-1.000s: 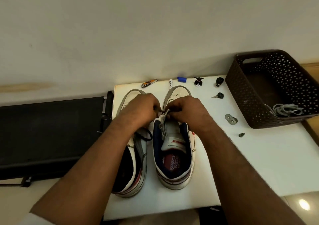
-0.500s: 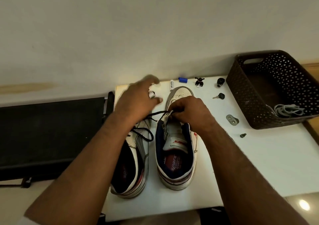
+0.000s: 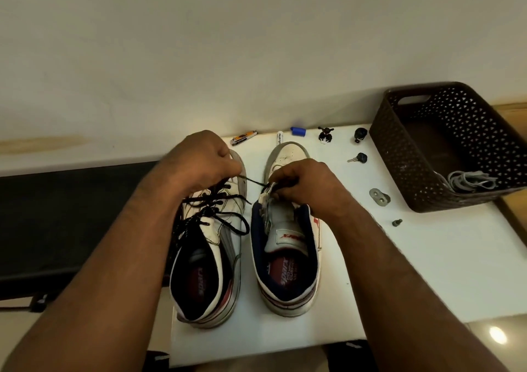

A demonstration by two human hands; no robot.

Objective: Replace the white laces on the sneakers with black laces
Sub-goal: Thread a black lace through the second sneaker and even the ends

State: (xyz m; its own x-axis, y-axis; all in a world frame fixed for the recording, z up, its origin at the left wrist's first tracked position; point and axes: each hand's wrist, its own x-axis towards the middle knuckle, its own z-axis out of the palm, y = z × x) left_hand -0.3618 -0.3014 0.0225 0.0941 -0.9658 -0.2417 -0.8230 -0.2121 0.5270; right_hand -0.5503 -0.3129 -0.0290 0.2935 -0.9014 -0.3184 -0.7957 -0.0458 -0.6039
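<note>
A person's two hands work over a pair of white sneakers standing side by side, toes toward the wall, on a white table (image 3: 413,272). The left hand (image 3: 204,162), fingers curled, pinches a black lace (image 3: 254,181) pulled taut across the gap to the right sneaker (image 3: 288,246). The right hand (image 3: 306,183) grips the upper edge of that shoe's eyelet flap; its fingertips are hidden under the knuckles, so the exact hold on the lace there cannot be made out. The left sneaker (image 3: 212,260) is already threaded with black lace, its toe covered by the left hand. The removed white laces (image 3: 470,180) lie bunched in a dark perforated basket (image 3: 405,155) at the table's right edge, partly cut off by the frame. Small items line the far edge: a nail clipper (image 3: 243,138), a blue cap (image 3: 298,131), a key (image 3: 358,158). Bare tabletop lies to the right of the shoes.
</note>
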